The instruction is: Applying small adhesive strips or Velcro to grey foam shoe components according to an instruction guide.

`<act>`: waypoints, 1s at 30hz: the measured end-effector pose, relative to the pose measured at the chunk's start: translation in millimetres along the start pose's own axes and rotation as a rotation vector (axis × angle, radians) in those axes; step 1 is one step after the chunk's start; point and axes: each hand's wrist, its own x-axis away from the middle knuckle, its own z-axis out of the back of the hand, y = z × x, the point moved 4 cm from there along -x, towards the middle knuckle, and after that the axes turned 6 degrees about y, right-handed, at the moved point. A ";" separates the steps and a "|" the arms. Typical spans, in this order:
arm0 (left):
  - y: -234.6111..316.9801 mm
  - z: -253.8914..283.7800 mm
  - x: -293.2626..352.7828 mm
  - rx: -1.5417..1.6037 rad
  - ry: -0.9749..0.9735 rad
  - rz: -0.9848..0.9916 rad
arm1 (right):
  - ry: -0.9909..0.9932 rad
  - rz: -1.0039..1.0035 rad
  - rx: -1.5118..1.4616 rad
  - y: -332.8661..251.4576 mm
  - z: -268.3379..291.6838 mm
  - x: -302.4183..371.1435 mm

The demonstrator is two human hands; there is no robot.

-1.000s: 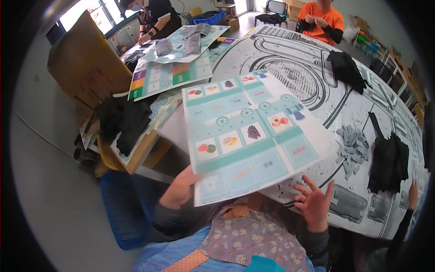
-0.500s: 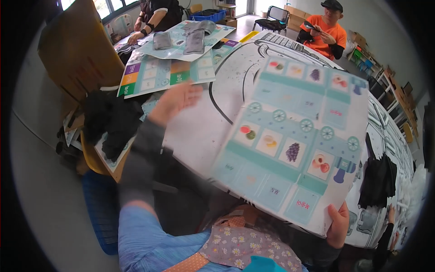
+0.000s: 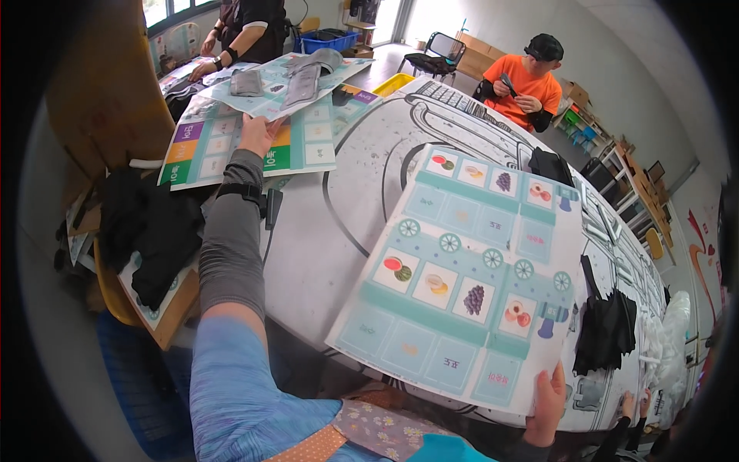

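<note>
White board [image 3: 466,279], fruit-printed, slants over the table [image 3: 308,281]; its near right corner is clamped in the right hand [image 3: 546,404], partly hidden behind it. The left hand [image 3: 259,135] meets a sheet [image 3: 267,102]; whether its fingers pinch, I cannot tell. A co-worker [image 3: 252,32] is cut off above.

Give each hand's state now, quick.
Left hand: at the near edge of the pale blue printed sheet; grip cannot be told.
Right hand: holding the white-and-teal rectangular fruit-picture sheet by its edge.
</note>
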 end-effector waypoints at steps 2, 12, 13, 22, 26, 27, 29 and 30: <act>23.3 14.2 -3.7 0.011 -0.035 -0.047 | -0.040 -0.054 -0.019 -7.7 -22.1 -13.9; 110.8 -33.7 66.2 -0.022 -0.164 -0.146 | -0.489 0.034 -0.126 -27.0 -180.0 -126.6; 126.2 -37.9 79.9 -0.034 -0.156 -0.157 | -0.443 -0.051 0.005 -32.3 -207.3 -133.9; 202.4 -76.8 177.8 -0.214 -0.282 -0.222 | -0.774 -0.128 -0.468 -19.5 -505.4 -142.4; 200.8 -65.9 218.4 -0.258 -0.353 -0.196 | -0.900 -0.133 0.102 -0.7 -503.2 -122.6; 198.9 -57.4 228.9 -0.267 -0.419 -0.205 | -1.043 -0.089 0.173 1.2 -490.4 -115.5; 186.6 -53.1 260.9 -0.265 -0.412 -0.210 | -1.139 -0.038 0.253 -0.6 -448.3 -124.2; 180.7 -51.9 277.5 -0.259 -0.420 -0.165 | -1.127 -0.051 0.279 5.0 -425.9 -142.6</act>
